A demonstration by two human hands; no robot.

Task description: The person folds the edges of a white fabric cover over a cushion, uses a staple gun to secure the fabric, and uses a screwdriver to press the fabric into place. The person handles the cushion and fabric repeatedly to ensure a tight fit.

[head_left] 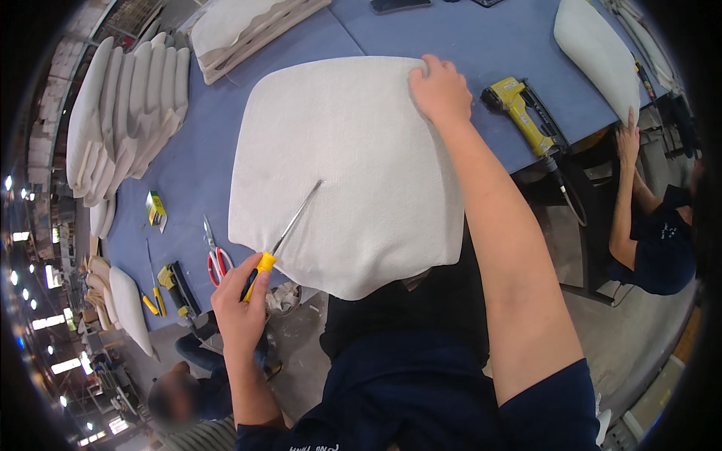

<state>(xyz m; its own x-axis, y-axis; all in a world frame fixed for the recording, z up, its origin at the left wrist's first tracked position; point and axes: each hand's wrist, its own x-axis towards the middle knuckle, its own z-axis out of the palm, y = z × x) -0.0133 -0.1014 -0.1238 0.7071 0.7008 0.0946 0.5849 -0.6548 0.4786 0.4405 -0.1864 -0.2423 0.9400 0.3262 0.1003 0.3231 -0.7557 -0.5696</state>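
Observation:
A white fabric-covered seat cushion (pixel 338 135) lies in front of me, its near edge wrinkled and reaching past the table toward my lap. My left hand (pixel 242 299) is closed around the yellow and black handle of a screwdriver (pixel 295 218). Its long metal shaft slants away to the right, with the tip at the middle of the cushion's face; I cannot tell if it presses into the fabric. At the far right corner, my right hand (pixel 442 92) grips the cushion's edge, fingers curled over the rim and partly hidden.
On the blue table (pixel 481 34), a yellow staple gun (pixel 530 116) lies right of the cushion. Red-handled scissors (pixel 214 255), a small box (pixel 156 210) and another staple gun (pixel 177 289) lie left. Stacked cushions (pixel 131 113) stand far left. Co-workers sit right (pixel 654 240) and lower left.

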